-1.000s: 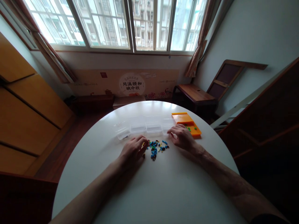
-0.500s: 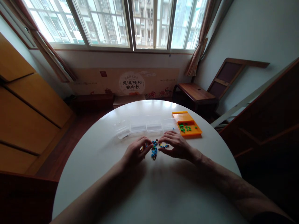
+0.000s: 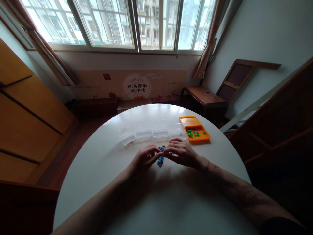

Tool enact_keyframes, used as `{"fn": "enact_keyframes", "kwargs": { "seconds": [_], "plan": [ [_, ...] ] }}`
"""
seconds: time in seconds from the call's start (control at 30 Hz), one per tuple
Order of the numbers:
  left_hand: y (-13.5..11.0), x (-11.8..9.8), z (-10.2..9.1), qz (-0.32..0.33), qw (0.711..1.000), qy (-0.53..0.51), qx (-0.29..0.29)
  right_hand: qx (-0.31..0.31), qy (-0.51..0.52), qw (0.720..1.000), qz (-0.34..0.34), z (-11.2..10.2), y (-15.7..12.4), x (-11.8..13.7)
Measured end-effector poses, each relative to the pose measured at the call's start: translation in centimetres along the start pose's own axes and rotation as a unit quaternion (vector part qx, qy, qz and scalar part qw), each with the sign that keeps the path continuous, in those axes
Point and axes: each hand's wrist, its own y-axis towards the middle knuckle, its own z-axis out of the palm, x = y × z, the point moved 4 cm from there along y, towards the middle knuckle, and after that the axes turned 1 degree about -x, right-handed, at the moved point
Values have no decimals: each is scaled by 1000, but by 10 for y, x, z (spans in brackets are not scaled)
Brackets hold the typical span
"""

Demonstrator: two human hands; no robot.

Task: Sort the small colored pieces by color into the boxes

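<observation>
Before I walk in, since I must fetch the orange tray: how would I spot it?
Find the round white table near the window. On its far right part, just beyond the right hand, lies a flat orange tray. Loose green pieces sit in it, and its solid orange sets it apart from the clear boxes beside it.

Daylight fills the barred window [image 3: 111,24] (curtains [image 3: 46,52] gathered aside), wooden cabinet [image 3: 36,112] at left
</observation>
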Motion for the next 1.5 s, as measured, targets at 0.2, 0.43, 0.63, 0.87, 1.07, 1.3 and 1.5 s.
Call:
{"fn": "enact_keyframes", "kwargs": {
  "seconds": [0.2,0.43,0.63,0.87,1.07,1.3,1.5],
  "plan": [
    [-7,-2,-14,109,976,185,-29,-26,-58,994,94,-30,-6,-25],
    [-12,-1,-28,137,954,265,-36,7,-225,912,342,-79,-48,-96],
    [-13,2,-28,106,956,271,-27,34,-310,835,453,-77,-61,-108],
    [-11,12,-23,92,956,280,0,40,-104,975,194,-31,-24,-52],
    [-6,12,-17,131,949,284,39,98,-15,992,73,0,-11,-14],
    [-5,8,-19,115,951,286,37,101,2,993,66,5,-13,-15],
    [-4,5,-20,113,950,290,24,84,1,995,62,2,-10,-12]
  ]
}}
